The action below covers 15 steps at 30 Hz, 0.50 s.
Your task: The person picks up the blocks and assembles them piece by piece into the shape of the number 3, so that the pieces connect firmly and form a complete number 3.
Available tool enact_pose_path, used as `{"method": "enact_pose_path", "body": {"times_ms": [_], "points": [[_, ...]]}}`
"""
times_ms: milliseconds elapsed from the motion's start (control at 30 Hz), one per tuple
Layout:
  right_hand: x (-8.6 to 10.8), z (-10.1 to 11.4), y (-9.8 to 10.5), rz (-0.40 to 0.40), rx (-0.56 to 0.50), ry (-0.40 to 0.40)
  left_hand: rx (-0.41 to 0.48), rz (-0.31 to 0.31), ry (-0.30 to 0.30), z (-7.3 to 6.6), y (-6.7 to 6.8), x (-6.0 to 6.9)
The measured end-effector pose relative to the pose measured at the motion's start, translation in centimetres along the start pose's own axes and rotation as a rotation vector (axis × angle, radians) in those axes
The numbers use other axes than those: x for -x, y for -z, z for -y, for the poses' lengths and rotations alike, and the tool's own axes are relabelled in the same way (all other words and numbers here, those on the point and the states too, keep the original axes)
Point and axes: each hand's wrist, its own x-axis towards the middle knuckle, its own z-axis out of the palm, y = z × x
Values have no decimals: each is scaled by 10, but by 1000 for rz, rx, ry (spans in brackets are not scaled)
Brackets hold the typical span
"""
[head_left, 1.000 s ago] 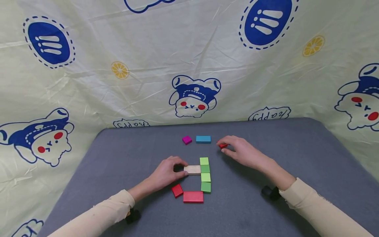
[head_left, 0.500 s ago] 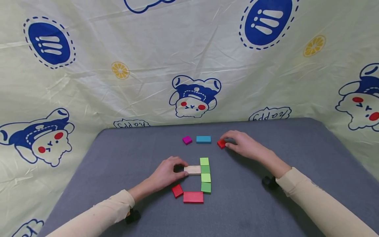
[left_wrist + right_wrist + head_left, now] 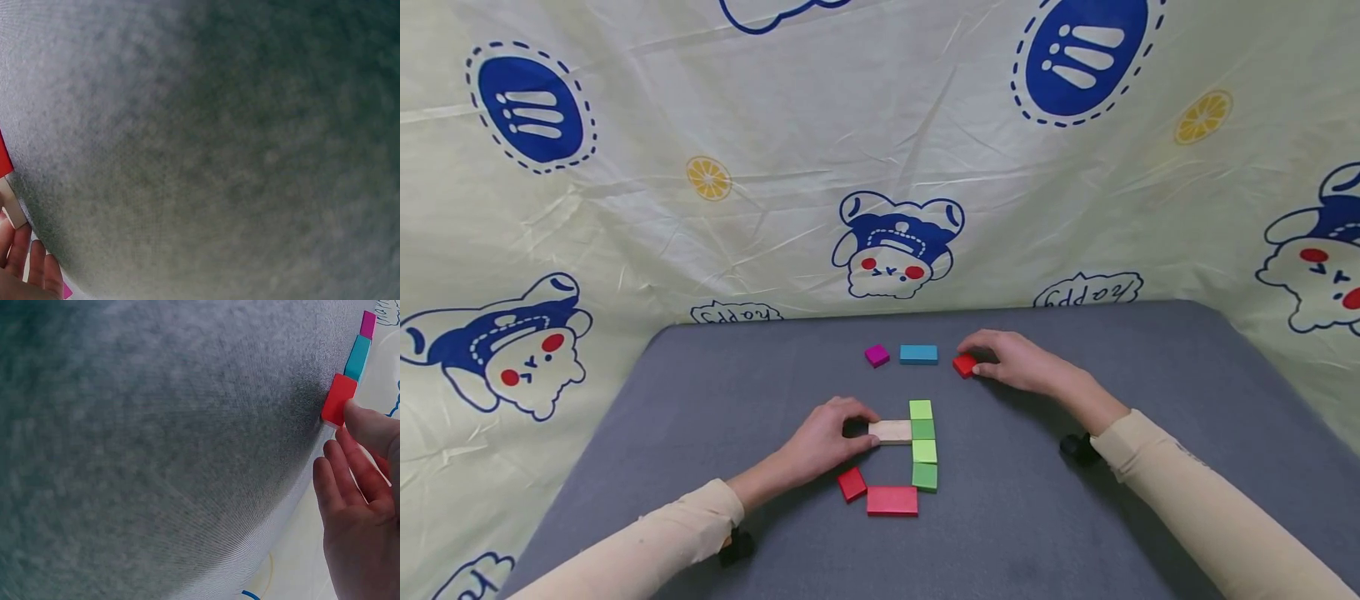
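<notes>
The pale block (image 3: 893, 432) looks like bare wood, matt and smooth-faced. The far red block (image 3: 339, 399) appears painted, flat-coloured and smooth, and the blue block (image 3: 918, 355) and near red block (image 3: 892, 501) look similarly smooth and coated. The grey bench (image 3: 1037, 517) has a matt, finely grained, cloth-like surface. Behind it, the printed sheet (image 3: 775, 100) seems thin plastic, creased and faintly glossy. The cream sleeve (image 3: 1217, 508) at right is soft, matt cloth.
</notes>
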Motion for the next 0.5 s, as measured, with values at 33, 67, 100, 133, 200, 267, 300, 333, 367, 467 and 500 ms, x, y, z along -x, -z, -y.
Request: {"method": "enact_pose_path", "body": {"times_ms": [33,67,100,133,200,267,300,333,367,467,500], "points": [[0,-1,0,6,-4,-10,0,-1,-2,0,0,0],[0,-1,0,10,-7,-15,0,-2,-4,1,0,0],[0,-1,0,13,-10,-21,0,-3,-7,1,0,0],[0,-1,0,16,-15,-30,1,-3,-7,1,0,0],[0,-2,0,19,-18,-43,2,-2,-5,0,0,0],[0,-2,-1,16,-23,-54,3,-2,-7,0,1,0],[0,-2,-1,13,-26,-56,3,-2,-5,-1,1,1],[0,-2,-2,8,-28,-54,3,-2,-4,-1,1,1],[0,-2,-2,4,-31,-55,3,-2,-4,-1,1,1],[2,0,-5,-6,-42,-50,0,-3,-2,-2,1,1],[3,1,-6,-7,-42,-39,-1,-2,0,-2,1,1]]}}
